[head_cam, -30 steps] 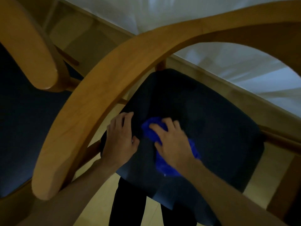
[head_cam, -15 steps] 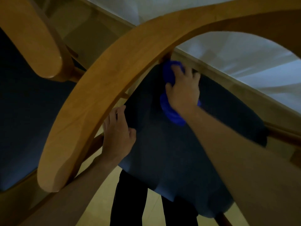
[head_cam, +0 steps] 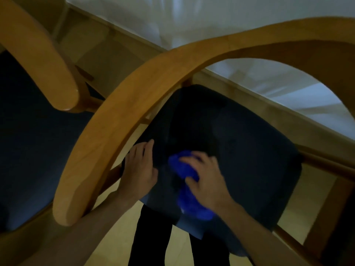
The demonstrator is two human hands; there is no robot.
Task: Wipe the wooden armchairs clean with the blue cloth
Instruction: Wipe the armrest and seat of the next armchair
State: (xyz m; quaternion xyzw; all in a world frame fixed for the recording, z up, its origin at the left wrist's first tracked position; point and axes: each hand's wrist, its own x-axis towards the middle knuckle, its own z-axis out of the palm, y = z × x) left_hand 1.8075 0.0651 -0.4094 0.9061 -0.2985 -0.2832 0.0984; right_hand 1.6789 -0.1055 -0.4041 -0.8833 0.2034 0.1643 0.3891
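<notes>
A wooden armchair with a curved arm rail [head_cam: 119, 131] and a dark blue seat cushion [head_cam: 240, 143] fills the middle of the head view. The bunched blue cloth [head_cam: 184, 169] lies on the near part of the cushion. My right hand [head_cam: 207, 181] presses down on the cloth, fingers spread and bent over it. My left hand [head_cam: 139, 167] rests flat on the cushion's near left edge, fingers straight. Part of the cloth is hidden under my right hand.
A second wooden armchair [head_cam: 48, 70] with a dark seat stands close at the left, its arm end near the first chair's rail. White fabric [head_cam: 211, 20] hangs at the back. My dark trouser legs [head_cam: 151, 237] show over the pale floor below the seat.
My right hand has pulled the blue cloth from the seat's far edge under the arm rail back toward the near part of the cushion. My left hand has stayed on the cushion's edge.
</notes>
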